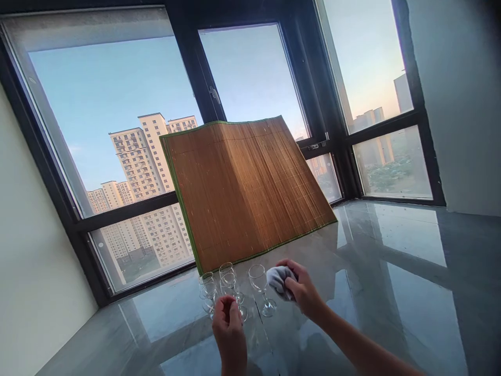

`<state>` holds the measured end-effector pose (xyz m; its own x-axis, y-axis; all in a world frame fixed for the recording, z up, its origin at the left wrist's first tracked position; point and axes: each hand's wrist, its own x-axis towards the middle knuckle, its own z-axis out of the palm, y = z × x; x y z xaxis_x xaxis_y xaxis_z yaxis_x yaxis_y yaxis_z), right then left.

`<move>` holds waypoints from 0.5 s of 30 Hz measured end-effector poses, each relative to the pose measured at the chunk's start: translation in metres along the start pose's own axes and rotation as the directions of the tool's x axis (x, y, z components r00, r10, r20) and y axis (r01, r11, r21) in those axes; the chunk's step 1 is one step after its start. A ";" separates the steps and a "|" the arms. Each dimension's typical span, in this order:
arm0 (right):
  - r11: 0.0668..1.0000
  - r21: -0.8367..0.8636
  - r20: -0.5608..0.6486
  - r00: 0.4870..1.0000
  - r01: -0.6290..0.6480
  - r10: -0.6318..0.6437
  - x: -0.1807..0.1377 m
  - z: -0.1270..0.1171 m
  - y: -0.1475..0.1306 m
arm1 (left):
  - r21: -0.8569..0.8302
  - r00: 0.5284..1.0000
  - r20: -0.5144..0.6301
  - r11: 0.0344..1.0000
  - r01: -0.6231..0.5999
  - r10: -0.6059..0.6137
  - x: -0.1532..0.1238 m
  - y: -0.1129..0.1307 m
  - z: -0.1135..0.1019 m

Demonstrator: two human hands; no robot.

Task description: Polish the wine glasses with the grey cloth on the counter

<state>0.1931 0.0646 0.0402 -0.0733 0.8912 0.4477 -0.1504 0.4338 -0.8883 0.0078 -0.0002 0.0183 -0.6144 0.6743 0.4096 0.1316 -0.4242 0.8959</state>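
My right hand (303, 292) grips a bunched white-grey cloth (281, 282) just to the right of a stemmed glass (257, 279). That glass stands upright on the glossy grey surface, a little apart from the others. My left hand (229, 324) is closed, with fingers curled and thumb against them, in front of several more clear stemmed glasses (207, 287). It partly hides those glasses, and whether it pinches anything is not visible.
A brown slatted mat (250, 193) with green edging leans against the dark window frame (125, 213) behind the glasses. The polished grey surface (376, 313) reflects the windows. White walls (35, 235) rise at both sides.
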 end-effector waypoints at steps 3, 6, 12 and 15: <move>0.992 -0.082 0.303 0.950 0.097 -0.068 -0.013 0.003 -0.009 | -0.045 0.997 -0.057 0.998 0.040 -0.043 0.001 0.002 0.000; 0.942 -0.254 0.583 0.812 0.219 -0.032 -0.022 0.007 -0.007 | -0.085 0.991 -0.070 0.990 0.110 -0.116 0.004 -0.004 0.000; 0.907 -0.363 0.697 0.708 0.216 0.110 -0.025 0.009 0.012 | -0.085 0.967 -0.077 0.968 0.234 -0.241 0.007 -0.017 0.000; 0.922 -0.365 0.622 0.771 0.130 0.138 -0.022 0.008 0.022 | -0.098 0.965 -0.044 0.963 0.252 -0.257 0.004 -0.018 0.002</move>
<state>0.1836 0.0535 0.0111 -0.6903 0.6646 0.2860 0.2121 0.5638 -0.7982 0.0045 0.0110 0.0042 -0.6614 0.7333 0.1576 -0.1043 -0.2980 0.9489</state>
